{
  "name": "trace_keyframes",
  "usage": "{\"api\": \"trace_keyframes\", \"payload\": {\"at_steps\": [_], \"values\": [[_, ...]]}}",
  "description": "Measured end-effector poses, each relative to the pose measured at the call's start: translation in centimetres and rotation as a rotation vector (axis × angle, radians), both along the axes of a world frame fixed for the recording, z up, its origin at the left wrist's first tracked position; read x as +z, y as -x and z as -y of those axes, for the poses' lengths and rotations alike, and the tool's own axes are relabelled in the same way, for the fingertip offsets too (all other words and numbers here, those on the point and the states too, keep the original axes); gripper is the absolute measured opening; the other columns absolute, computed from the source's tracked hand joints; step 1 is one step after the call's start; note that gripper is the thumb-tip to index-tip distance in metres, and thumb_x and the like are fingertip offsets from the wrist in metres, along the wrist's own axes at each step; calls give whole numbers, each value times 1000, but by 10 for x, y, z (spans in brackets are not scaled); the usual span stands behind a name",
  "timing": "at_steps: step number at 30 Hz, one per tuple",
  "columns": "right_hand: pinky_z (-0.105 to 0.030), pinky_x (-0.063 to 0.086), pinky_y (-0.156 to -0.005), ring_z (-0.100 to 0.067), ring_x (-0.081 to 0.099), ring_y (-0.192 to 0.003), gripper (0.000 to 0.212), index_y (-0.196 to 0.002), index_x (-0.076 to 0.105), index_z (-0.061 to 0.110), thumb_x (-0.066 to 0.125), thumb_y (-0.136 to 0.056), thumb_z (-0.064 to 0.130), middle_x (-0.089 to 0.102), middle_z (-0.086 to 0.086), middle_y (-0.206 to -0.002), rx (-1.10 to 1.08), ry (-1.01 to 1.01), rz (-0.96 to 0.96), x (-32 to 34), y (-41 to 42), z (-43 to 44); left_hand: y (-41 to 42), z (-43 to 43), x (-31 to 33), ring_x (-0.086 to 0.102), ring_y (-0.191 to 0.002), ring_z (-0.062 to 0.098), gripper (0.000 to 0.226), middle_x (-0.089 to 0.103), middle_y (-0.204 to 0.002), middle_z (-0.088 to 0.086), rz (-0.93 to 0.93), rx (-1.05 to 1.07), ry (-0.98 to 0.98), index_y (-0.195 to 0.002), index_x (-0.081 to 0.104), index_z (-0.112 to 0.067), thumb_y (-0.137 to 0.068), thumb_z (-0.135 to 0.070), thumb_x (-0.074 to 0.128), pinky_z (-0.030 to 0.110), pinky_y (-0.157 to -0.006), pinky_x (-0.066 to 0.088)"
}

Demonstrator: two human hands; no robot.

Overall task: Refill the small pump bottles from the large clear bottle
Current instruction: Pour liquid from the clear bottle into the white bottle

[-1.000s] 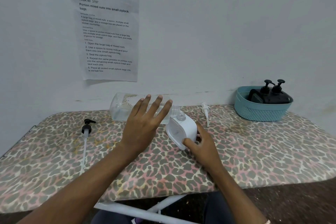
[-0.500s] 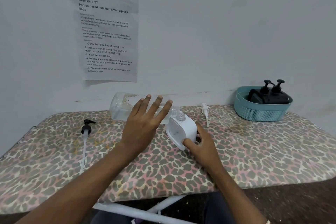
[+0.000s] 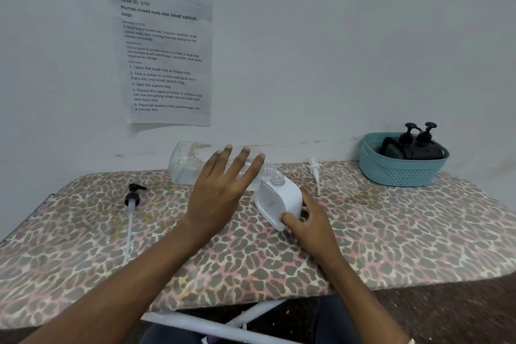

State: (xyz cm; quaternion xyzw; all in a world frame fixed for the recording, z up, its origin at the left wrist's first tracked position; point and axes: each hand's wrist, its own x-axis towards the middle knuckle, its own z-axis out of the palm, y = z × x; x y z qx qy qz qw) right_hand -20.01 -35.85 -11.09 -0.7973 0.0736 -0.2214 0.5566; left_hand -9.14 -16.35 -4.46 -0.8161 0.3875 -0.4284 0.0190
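Nearest you, the leopard-print table cover point(image 3: 391, 246) runs across the view, with a white frame tube point(image 3: 195, 322) showing under its front edge.

Your right hand point(image 3: 310, 220) grips the small white bottle point(image 3: 279, 201) low on its body, thumb curled across the front face and the other fingers wrapped behind it. The bottle stands on the cover tilted, with its clear open neck point(image 3: 277, 177) pointing up and away from you and no pump fitted.

Your left hand point(image 3: 220, 193) is spread flat with the fingers straight and apart, holding nothing. It lies over the large clear bottle point(image 3: 187, 165); you cannot tell whether the palm actually presses on it.

That large bottle lies on its side at the back of the table, its base to your left and its mouth just beside the small bottle's neck.

To the left a black pump head point(image 3: 131, 198) lies on the cover with its long dip tube trailing toward you. To the right of the small bottle lies a white pump point(image 3: 315, 169).

Further right, against the wall, a teal basket point(image 3: 402, 173) holds two black pump bottles point(image 3: 416, 148).

A printed sheet point(image 3: 164, 58) is stuck to the wall above the large bottle.
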Motion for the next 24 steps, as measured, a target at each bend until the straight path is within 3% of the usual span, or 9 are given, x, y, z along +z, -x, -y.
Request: {"api": "trace_keyframes", "payload": {"at_steps": [13,24], "values": [[-11,51,-76,8,61,-106,59,-135,57,41,69,-78,34,66,20,-122,4,-7,5,-2,-1,1,-1,0,0,53,-137,48,84,56,-151,18,4,1,-13,-157,46,-18,-82,18,52,58,-113,44],[-6,49,-76,11,59,-106,59,-135,56,42,69,-79,34,65,22,-122,4,-5,1,0,0,0,-1,0,1,54,-136,48,86,56,-151,19,9,-7,-14,-158,46,-18,-80,18,55,57,-114,44]]}}
